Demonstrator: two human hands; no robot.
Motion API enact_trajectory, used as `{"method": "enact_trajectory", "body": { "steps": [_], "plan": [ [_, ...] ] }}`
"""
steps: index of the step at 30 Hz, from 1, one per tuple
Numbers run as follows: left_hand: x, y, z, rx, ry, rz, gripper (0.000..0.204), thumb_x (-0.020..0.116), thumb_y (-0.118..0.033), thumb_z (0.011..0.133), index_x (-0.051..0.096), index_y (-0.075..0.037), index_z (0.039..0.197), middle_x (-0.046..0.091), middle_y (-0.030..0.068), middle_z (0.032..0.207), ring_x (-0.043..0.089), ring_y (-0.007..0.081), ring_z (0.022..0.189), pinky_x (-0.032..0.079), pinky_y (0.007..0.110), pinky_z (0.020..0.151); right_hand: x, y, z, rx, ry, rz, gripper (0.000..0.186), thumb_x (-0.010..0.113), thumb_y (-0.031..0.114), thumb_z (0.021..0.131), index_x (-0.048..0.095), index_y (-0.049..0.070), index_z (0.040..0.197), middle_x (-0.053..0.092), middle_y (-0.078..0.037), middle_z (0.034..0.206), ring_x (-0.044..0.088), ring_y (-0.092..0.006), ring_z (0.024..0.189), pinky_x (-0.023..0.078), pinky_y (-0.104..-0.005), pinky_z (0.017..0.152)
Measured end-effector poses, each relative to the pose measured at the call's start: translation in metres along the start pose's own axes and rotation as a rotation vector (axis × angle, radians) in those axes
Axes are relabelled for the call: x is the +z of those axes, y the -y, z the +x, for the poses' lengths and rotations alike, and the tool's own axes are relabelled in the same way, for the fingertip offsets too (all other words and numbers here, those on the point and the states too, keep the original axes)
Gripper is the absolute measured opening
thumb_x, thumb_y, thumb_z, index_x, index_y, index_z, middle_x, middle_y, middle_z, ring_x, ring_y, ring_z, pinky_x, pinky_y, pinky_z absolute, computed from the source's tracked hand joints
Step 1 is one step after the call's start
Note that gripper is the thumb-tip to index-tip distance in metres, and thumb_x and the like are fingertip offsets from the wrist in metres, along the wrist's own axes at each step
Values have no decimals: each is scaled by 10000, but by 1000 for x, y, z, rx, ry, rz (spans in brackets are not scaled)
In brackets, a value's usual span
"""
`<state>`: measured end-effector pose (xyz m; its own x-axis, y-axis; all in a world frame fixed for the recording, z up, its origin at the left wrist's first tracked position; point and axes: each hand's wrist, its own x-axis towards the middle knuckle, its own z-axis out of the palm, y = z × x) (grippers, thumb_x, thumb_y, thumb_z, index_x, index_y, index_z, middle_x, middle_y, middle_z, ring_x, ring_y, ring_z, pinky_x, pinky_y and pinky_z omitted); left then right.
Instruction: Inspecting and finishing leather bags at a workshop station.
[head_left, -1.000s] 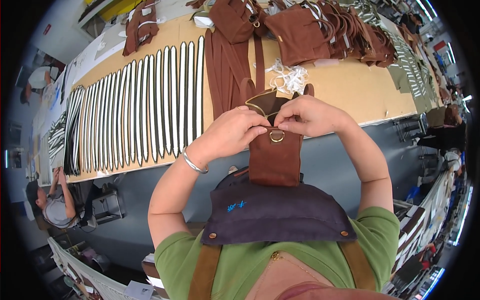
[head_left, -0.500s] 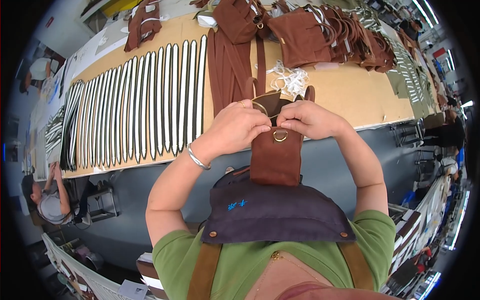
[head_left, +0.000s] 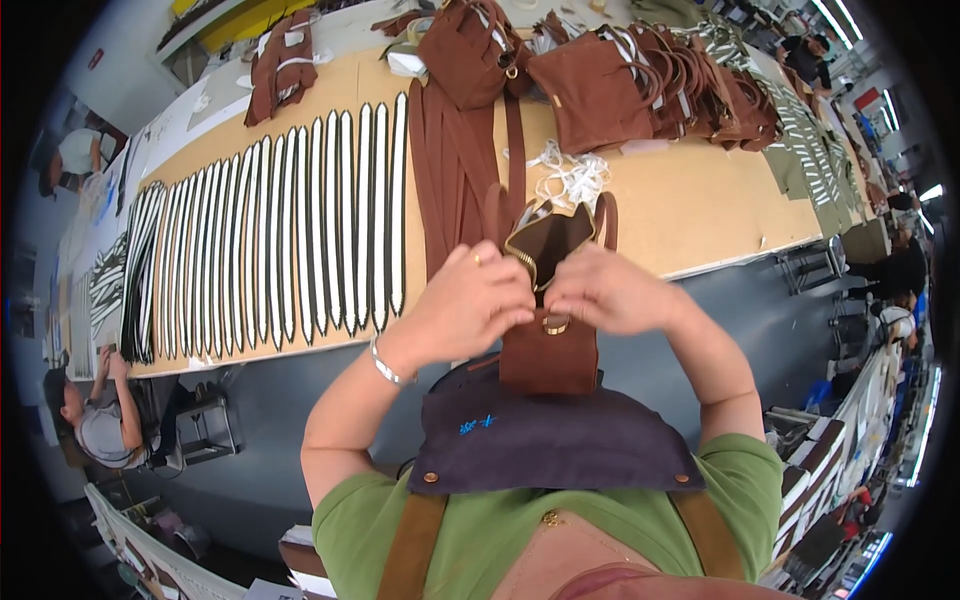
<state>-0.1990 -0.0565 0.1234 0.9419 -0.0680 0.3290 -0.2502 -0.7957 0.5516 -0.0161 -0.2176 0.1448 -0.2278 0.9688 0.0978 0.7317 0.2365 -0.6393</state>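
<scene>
A small brown handbag (head_left: 549, 362) is held end-on in front of my apron, its top gaping between gold zipper teeth (head_left: 524, 255) and showing a dark lining. My left hand (head_left: 482, 292) pinches the near end of the opening from the left. From the right, my right hand (head_left: 606, 290) pinches the same end, its fingers close to the left ones. Below the fingertips a gold D-ring (head_left: 556, 324) is fixed to the bag. Two brown handles (head_left: 609, 220) rise at the bag's far side. Exactly what the fingertips grip on the edge is hidden.
Black-and-white strips (head_left: 290, 230) lie in a row on the tan table (head_left: 690, 215). Brown straps (head_left: 452, 170), white ribbon (head_left: 575, 172) and several brown bags (head_left: 590, 90) are beyond my hands. A seated person (head_left: 105, 425) works at far left.
Both hands and the bag have come slightly lower in view. The bag has tilted so its unzipped opening shows wider, and its front face looks shorter.
</scene>
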Motion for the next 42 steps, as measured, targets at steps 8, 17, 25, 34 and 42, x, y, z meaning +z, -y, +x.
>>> {"method": "enact_trajectory", "body": {
  "steps": [8,17,25,34,42],
  "plan": [
    [3,-31,8,190,10,0,137,724,-220,784,654,-174,892,559,-57,875,500,168,841,372,317,736,-1,52,-36,32,-134,-139,50,651,156,838,636,121,870,535,-24,774,551,-213,778,412,-357,779],
    [64,-60,105,445,66,-69,127,735,-232,766,659,-173,848,484,-47,764,469,159,791,357,309,700,-15,41,-141,187,-377,-248,64,650,157,836,628,112,875,509,-21,762,540,-209,766,421,-354,773],
    [157,-122,224,663,173,-156,161,761,-213,735,665,-159,852,478,-35,754,455,171,737,357,312,681,-68,-4,-290,382,-1011,-268,295,704,134,800,633,102,1084,596,-54,1013,575,-227,944,445,-361,890],
    [227,-166,339,884,264,-102,122,729,-210,761,648,-166,842,459,-33,745,471,160,749,377,301,684,-112,-100,-397,697,-1731,513,600,654,48,887,368,41,1414,448,-86,1216,535,-106,995,453,-261,888],
    [252,-112,461,613,112,33,140,714,-183,751,656,-164,876,525,-17,767,523,189,749,410,334,750,-190,-169,-450,390,-1831,350,402,587,-12,887,477,32,1271,439,-1,1030,432,-30,835,371,-173,718]
  ]
}}
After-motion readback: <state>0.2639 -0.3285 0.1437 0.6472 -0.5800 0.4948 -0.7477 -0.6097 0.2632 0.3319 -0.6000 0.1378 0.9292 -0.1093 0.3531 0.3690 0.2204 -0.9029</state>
